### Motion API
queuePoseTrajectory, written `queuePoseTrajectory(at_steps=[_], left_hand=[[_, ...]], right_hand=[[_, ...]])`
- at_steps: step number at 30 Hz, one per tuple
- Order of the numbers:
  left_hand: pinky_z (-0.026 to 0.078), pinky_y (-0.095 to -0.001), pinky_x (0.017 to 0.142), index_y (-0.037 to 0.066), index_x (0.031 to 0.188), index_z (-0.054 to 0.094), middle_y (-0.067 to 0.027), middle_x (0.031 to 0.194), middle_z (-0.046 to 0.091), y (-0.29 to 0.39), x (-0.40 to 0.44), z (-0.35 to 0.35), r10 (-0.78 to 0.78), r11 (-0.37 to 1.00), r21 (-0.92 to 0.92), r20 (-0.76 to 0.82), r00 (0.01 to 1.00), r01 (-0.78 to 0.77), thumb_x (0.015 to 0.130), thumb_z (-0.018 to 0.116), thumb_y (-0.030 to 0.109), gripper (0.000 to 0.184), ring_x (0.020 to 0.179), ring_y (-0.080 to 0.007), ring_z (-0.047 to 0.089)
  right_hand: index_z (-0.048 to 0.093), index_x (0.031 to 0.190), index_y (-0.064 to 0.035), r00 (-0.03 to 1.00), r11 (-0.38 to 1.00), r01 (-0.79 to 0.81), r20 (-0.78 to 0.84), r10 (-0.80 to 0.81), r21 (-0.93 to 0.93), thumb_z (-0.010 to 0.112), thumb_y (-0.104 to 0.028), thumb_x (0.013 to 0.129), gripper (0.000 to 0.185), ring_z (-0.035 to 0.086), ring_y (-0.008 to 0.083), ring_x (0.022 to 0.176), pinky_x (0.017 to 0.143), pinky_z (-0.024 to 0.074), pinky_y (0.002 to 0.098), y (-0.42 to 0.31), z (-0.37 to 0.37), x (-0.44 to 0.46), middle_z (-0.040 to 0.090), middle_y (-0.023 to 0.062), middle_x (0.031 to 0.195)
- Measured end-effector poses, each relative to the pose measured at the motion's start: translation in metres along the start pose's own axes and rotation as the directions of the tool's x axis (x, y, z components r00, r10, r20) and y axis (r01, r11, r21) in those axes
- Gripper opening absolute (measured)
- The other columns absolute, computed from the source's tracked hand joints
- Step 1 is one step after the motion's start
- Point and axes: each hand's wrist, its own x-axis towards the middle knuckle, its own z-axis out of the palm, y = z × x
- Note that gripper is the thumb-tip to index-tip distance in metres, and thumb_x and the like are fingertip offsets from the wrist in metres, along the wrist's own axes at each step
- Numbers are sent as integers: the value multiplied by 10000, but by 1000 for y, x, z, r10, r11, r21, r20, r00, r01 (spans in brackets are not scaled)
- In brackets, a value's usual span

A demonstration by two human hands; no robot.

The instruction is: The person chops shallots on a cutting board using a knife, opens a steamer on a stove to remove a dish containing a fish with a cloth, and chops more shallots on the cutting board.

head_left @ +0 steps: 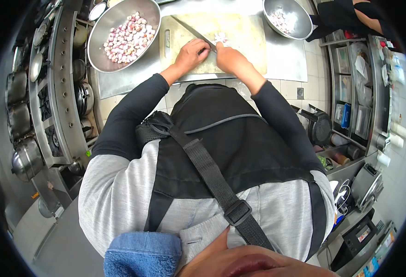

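Note:
A worn cutting board [246, 37] lies on a metal table. My right hand [231, 60] is closed round the handle end of a long knife [189, 28], whose blade points to the upper left across the board. Close beside it, my left hand [192, 54] is closed near the knife's handle end; its fingertips are pressed together on something too small to make out. Several pale peeled cloves [220, 38] lie on the board just beyond my right hand. A large metal bowl [99, 46] of pinkish bulbs stands at the left, and a smaller metal bowl [300, 21] with pale pieces at the right.
The steel table [290, 62] ends close to my body. A stove with pans [16, 87] runs along the left. Shelves with containers [343, 74] stand at the right. Another person's arm [369, 17] and dark clothing show at the upper right.

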Motion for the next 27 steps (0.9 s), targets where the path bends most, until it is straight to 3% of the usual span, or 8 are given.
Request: queuePoseTrajectory(at_steps=[10, 13, 16, 18, 21, 24, 26, 27], left_hand=[[536, -372, 769, 50, 874, 672, -84, 891, 676, -1, -2, -9, 45, 998, -49, -35, 998, -47, 801, 685, 49, 75, 851, -276, 655], [530, -334, 766, 55, 929, 708, -84, 918, 683, 22, 20, -64, -11, 988, -157, -132, 991, -10, 798, 677, 15, 141, 850, -205, 662], [536, -374, 822, 63, 1006, 738, -100, 945, 704, -21, 49, -130, -183, 980, 33, -222, 958, 195, 840, 620, 51, 204, 902, -267, 672], [530, -378, 861, 85, 1077, 743, -116, 1020, 706, -105, 43, -160, -180, 914, 349, -113, 977, 209, 880, 615, 75, 235, 955, -313, 678], [517, -416, 887, 89, 1081, 741, -124, 1010, 705, -186, 16, -176, -191, 819, 569, 142, 971, 78, 879, 626, 82, 233, 972, -347, 663], [524, -437, 853, 97, 1087, 732, -132, 979, 705, -179, 5, -186, -63, 864, 504, 151, 987, -22, 885, 604, 69, 241, 960, -358, 663], [528, -463, 819, 89, 1093, 719, -138, 953, 698, -202, 1, -187, -241, 923, 349, 196, 950, 162, 875, 621, 84, 239, 929, -371, 663], [539, -445, 807, 75, 1060, 718, -129, 963, 706, -191, 7, -184, -225, 873, 477, 215, 950, 99, 854, 621, 80, 229, 911, -348, 679]], right_hand=[[512, 1177, 52, 999, 995, -52, -11, 53, 90, 439, -96, 913, 312, 656, 492, 988, 875, 511, 546, 3, 2, 11, 671, 346, 1016], [492, 1171, 58, 997, 993, -81, 7, 80, 89, 437, -122, 931, 305, 649, 506, 985, 877, 500, 561, 0, 0, 4, 661, 363, 1012], [478, 1177, 62, 998, 995, -58, 1, 58, 82, 436, -149, 951, 313, 646, 514, 973, 869, 497, 569, 2, 6, 6, 659, 367, 1003], [473, 1164, 60, 999, 995, -39, 3, 39, 97, 440, -164, 962, 304, 644, 521, 949, 857, 496, 575, 4, 6, 10, 659, 366, 984], [465, 1157, 60, 1000, 997, -6, -15, 7, 77, 449, -189, 977, 308, 638, 530, 916, 840, 492, 584, 1, -9, -5, 656, 365, 954], [460, 1156, 59, 993, 987, 112, -39, -108, 116, 464, -211, 981, 321, 632, 533, 891, 825, 485, 592, 3, -6, -13, 651, 365, 933], [457, 1161, 54, 992, 981, 129, -11, -128, 144, 476, -223, 979, 332, 628, 529, 896, 817, 479, 595, 3, 4, -27, 650, 361, 929], [457, 1165, 49, 983, 972, 181, -1, -183, 150, 479, -221, 976, 330, 630, 519, 908, 816, 480, 591, 5, 15, -28, 655, 350, 932]])
